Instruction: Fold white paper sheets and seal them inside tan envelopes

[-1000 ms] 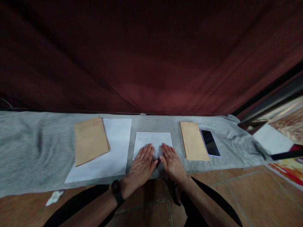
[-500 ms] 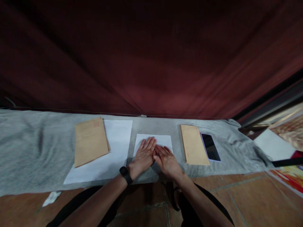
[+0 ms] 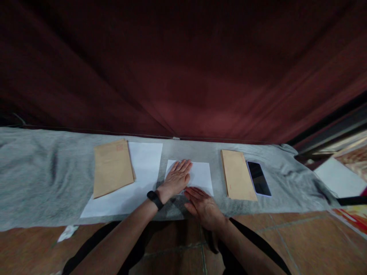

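Observation:
A white sheet of paper [image 3: 200, 175], apparently folded smaller than the sheets to its left, lies on the grey cloth in front of me. Flat on its left half rests my left hand [image 3: 177, 178], open, with the fingers stretched away from me. My right hand [image 3: 204, 206] is at the paper's near edge, its fingertips over that edge and its fingers extended. It holds nothing that I can see. The paper's lower left part is hidden under my left hand.
Left of the paper, brown envelopes [image 3: 113, 168] lie on larger white paper [image 3: 147, 168]. To the right are a stack of narrower brown envelopes [image 3: 237, 175] and a phone [image 3: 259, 178]. Grey cloth [image 3: 34, 179] covers the long surface; a dark red curtain [image 3: 183, 84] hangs behind.
My right hand has drawn back toward me, from the middle of the paper to its near edge. My left hand stays flat on the paper. The camera view has shifted slightly.

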Action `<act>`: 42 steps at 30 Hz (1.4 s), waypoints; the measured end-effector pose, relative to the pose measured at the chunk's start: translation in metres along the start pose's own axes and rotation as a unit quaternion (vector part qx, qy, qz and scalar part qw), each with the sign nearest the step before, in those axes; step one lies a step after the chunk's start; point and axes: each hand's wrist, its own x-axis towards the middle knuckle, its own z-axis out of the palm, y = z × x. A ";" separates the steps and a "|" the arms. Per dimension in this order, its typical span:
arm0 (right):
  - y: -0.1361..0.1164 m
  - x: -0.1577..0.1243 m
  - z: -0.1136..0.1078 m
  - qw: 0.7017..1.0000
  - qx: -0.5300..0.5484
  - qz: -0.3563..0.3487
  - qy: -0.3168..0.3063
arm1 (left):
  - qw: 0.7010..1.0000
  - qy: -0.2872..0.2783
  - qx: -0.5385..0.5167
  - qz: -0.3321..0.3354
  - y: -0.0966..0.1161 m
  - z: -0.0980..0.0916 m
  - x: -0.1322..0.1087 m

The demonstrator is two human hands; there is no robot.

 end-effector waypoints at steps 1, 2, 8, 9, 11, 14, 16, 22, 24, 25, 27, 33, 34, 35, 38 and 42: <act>-0.001 -0.002 -0.001 1.000 0.006 -0.006 -0.002 | 1.000 0.001 0.002 -0.001 -0.001 0.000 0.001; -0.001 -0.003 -0.002 1.000 0.012 -0.011 -0.003 | 1.000 -0.001 0.004 -0.002 -0.002 0.001 0.002; 0.001 -0.005 -0.012 0.998 0.045 -0.028 -0.017 | 1.000 0.000 0.011 -0.007 -0.003 0.004 0.005; 0.002 -0.004 -0.013 0.998 0.048 -0.028 -0.017 | 1.000 0.001 0.011 -0.004 -0.003 0.005 0.004; 0.006 -0.002 -0.012 0.998 0.047 -0.026 -0.011 | 1.000 0.004 0.013 0.005 -0.003 0.005 0.001; 0.015 0.001 -0.007 0.999 0.031 -0.015 0.002 | 1.000 0.014 0.017 0.021 -0.001 0.003 -0.007; 0.021 0.003 -0.003 1.000 0.014 -0.004 0.008 | 0.999 0.021 0.018 0.028 0.000 0.002 -0.012; 0.033 0.013 0.000 0.999 -0.019 0.022 0.020 | 0.999 0.034 0.009 0.016 0.002 0.003 -0.020; 0.036 0.017 0.000 0.999 -0.029 0.022 0.021 | 0.999 0.047 0.010 0.004 0.003 0.004 -0.020; 0.037 0.019 0.000 0.999 -0.035 0.022 0.021 | 0.999 0.050 0.012 -0.003 0.003 0.005 -0.021; 0.040 0.023 0.001 0.998 -0.049 0.026 0.021 | 0.998 0.055 0.018 -0.023 0.004 0.005 -0.021; 0.054 0.033 0.007 0.990 -0.105 0.087 0.038 | 0.992 0.079 0.029 -0.093 0.005 0.007 -0.022; 0.057 0.034 0.008 0.987 -0.115 0.100 0.044 | 0.990 0.084 0.031 -0.106 0.005 0.008 -0.022; 0.060 0.035 0.009 0.984 -0.125 0.112 0.051 | 0.988 0.088 0.033 -0.121 0.004 0.009 -0.023; 0.067 0.037 0.013 0.973 -0.152 0.152 0.079 | 0.980 0.108 0.037 -0.160 0.003 0.011 -0.024; 0.074 0.037 0.017 0.960 -0.175 0.189 0.111 | 0.972 0.139 0.038 -0.185 0.002 0.015 -0.027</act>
